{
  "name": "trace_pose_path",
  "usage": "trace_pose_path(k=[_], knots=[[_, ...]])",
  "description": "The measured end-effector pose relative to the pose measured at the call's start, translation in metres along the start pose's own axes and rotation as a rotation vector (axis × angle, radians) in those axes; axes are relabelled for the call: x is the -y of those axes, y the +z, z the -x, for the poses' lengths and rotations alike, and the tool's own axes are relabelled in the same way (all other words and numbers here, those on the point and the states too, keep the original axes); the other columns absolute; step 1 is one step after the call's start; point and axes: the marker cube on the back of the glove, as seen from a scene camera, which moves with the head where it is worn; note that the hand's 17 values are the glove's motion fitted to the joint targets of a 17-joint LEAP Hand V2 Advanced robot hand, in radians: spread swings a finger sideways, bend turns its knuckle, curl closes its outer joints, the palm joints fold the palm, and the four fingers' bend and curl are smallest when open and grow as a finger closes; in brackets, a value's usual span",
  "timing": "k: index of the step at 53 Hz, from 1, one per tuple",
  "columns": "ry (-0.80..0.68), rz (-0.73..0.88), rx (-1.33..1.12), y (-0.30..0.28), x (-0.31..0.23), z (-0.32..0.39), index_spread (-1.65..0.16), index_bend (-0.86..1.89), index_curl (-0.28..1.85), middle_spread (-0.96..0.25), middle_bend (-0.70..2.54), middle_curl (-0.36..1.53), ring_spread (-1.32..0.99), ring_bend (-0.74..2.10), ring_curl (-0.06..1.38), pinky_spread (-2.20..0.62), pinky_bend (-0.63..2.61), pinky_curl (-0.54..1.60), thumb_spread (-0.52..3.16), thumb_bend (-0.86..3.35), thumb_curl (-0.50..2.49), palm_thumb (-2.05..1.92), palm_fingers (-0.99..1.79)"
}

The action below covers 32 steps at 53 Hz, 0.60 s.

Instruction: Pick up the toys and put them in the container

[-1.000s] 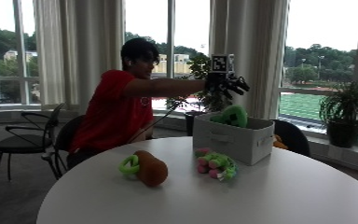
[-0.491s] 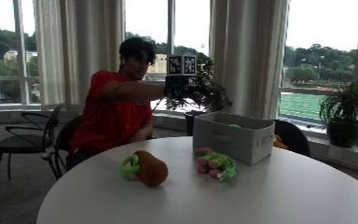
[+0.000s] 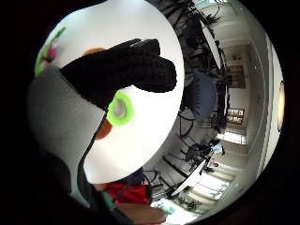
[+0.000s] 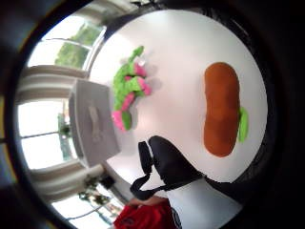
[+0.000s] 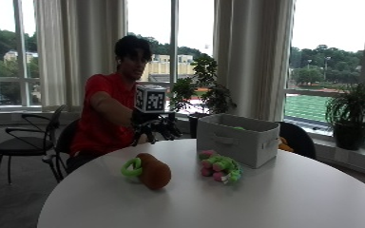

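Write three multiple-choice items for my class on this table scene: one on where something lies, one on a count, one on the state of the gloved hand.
1. Where does the green and pink toy lie?
A. inside the container
B. on the table, in front of the container
C. on a chair

2. How many toys lie out on the table?
A. two
B. four
C. none

3. What is the gloved right hand doing?
A. gripping the brown toy
B. pressing on the container's wall
C. hanging in the air above the table, holding nothing

Answers:
1 B: the outside view shows it on the tabletop in front of the grey container.
2 A: only the brown toy and the green and pink toy lie there.
3 C: its fingers hang loosely curled behind the brown toy, touching nothing.
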Motion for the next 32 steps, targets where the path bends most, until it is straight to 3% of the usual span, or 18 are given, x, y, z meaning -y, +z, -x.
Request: trace_pose_path(k=[17,26,32], knots=[[0.065,0.18,-0.001,0.079,0.009,-0.026,-0.39,0.1,0.27,-0.05,0.15,0.3,0.04,0.36,0.28,0.1,1.37,0.36,1.05,-0.02,0.35,0.02,-0.15],[0.029,0.285,-0.009,0.108,0.009,-0.012,-0.37,0.04,0.2,-0.02,0.07,0.24,0.05,0.35,0.29,0.07,1.52,0.39,1.06,-0.01,0.35,0.06,-0.27],[0.027,0.343,-0.08,0.109,0.008,-0.005,-0.39,0.09,0.18,0.0,-0.01,0.17,0.02,0.66,0.36,-0.01,1.57,0.4,1.12,0.02,0.37,0.16,-0.15]])
